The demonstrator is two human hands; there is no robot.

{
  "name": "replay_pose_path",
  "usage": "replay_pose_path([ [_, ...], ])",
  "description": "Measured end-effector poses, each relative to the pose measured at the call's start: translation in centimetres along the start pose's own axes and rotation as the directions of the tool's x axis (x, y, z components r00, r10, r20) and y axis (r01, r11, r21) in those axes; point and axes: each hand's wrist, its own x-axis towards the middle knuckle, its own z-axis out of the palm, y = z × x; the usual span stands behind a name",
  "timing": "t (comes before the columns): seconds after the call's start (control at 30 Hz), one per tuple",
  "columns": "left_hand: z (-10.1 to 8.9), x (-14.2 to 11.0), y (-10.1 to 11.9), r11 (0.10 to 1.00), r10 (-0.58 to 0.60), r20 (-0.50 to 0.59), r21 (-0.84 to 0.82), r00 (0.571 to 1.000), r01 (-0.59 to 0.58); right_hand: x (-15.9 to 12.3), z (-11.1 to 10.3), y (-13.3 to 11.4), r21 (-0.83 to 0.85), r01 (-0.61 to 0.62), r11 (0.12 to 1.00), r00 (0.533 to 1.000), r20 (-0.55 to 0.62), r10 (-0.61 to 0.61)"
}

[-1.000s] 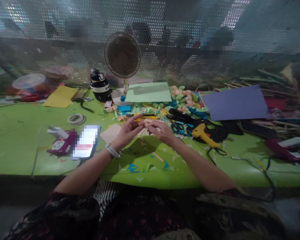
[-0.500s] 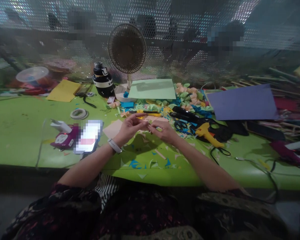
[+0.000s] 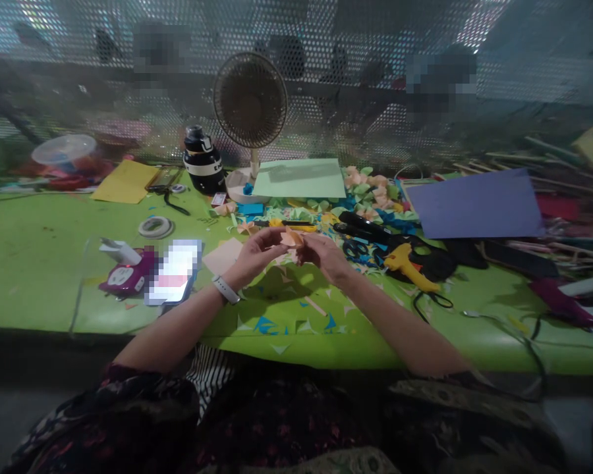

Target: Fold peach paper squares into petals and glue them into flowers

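Between my two hands is a peach paper flower point(image 3: 291, 238), raised a little above the green table point(image 3: 188, 322). The fingers of my left hand point(image 3: 260, 254) pinch it from the left, with a pale watch at that wrist. My right hand point(image 3: 326, 253) grips its other side, thumb and fingers closed on it. A square of pale peach paper point(image 3: 222, 258) lies just left of my left hand. Paper scraps point(image 3: 316, 309) in several colours are scattered below the hands. Blue scissors point(image 3: 356, 249) rest right of my right hand.
A yellow glue gun point(image 3: 409, 266) with its cord lies right. Behind stand a fan point(image 3: 250, 99), a black bottle point(image 3: 203, 164) and a heap of paper flowers point(image 3: 370, 187). Left are a lit phone point(image 3: 174, 271), a purple power strip point(image 3: 128, 273) and a tape roll point(image 3: 155, 226).
The peach paper has been turned up between my fingers and now shows as a flower shape. My right hand has rotated slightly, and both hands stay close together.
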Motion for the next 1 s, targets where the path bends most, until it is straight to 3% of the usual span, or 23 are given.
replay_pose_path([
  [0.13,0.0,0.1,-0.1,0.997,0.011,-0.041,0.075,0.999,-0.008,-0.1,-0.2,0.0,-0.109,0.021,0.994,1.000,0.021,-0.019],
  [0.23,0.0,0.1,0.0,0.987,0.024,-0.069,0.161,0.997,-0.013,-0.2,-0.7,0.1,-0.255,0.116,0.960,0.992,-0.010,-0.123],
  [0.33,0.1,0.1,0.3,0.971,0.036,-0.062,0.238,0.997,-0.020,-0.3,-1.1,0.2,-0.430,0.254,0.866,0.959,-0.004,-0.283],
  [0.43,0.2,0.0,0.5,0.950,0.078,-0.048,0.307,0.996,-0.060,-0.3,-0.9,0.4,-0.557,0.301,0.774,0.925,-0.026,-0.379],
  [0.5,0.1,0.1,0.5,0.939,0.108,-0.046,0.331,0.993,-0.087,-0.3,-0.6,0.3,-0.535,0.280,0.797,0.932,-0.047,-0.358],
  [0.6,-0.1,0.1,0.2,0.934,0.133,-0.043,0.339,0.990,-0.111,-0.2,-0.2,0.0,-0.395,0.193,0.898,0.974,-0.035,-0.225],
  [0.73,-0.4,0.1,0.0,0.933,0.138,-0.042,0.339,0.989,-0.116,-0.2,-0.2,-0.3,-0.306,0.087,0.948,0.994,-0.033,-0.102],
  [0.9,-0.4,0.1,-0.1,0.961,0.113,-0.076,0.261,0.991,-0.089,0.1,-0.4,0.1,-0.235,0.058,0.970,0.997,-0.027,-0.067],
  [1.0,-0.2,0.1,-0.1,0.969,0.096,-0.074,0.233,0.993,-0.076,0.2,-0.3,0.3,-0.225,0.118,0.967,0.990,-0.050,-0.132],
])
